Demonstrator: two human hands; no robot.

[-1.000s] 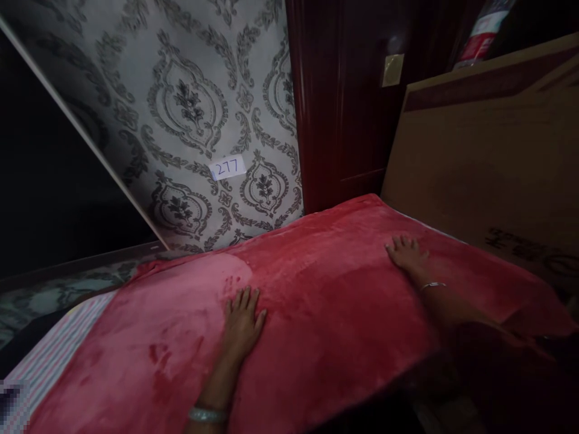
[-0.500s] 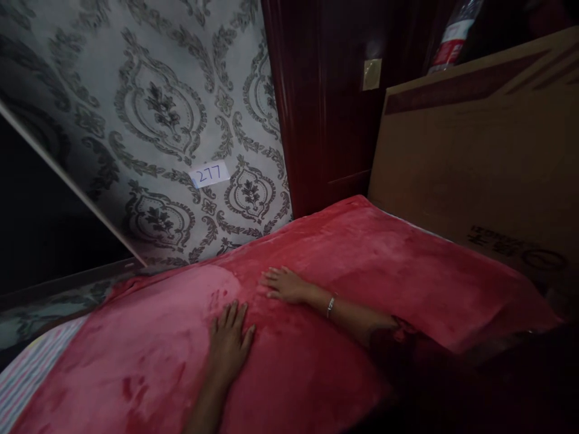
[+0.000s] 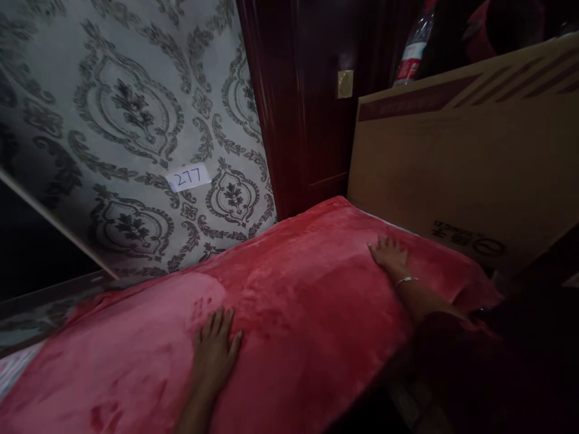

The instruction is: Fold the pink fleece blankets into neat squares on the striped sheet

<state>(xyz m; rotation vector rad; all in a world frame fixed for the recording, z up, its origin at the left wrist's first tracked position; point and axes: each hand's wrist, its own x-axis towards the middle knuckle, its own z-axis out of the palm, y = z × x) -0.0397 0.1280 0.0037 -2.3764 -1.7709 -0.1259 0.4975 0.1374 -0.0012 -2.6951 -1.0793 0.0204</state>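
Left hand (image 3: 212, 349) at 7 o'clock: palm down, fingers spread on red plush cloth (image 3: 289, 325), which runs from 8 o'clock through centre to 4. Risk: cloth may bunch or slip over near edge if pushed unpinned. Right hand (image 3: 391, 253), between 3 and 4: flat, fingers spread on cloth; uneven pressure could deepen creases. Cardboard box (image 3: 434, 150), 2 to 3: knock could topple bottle (image 3: 412, 57), between 1 and 2, footing unclear.
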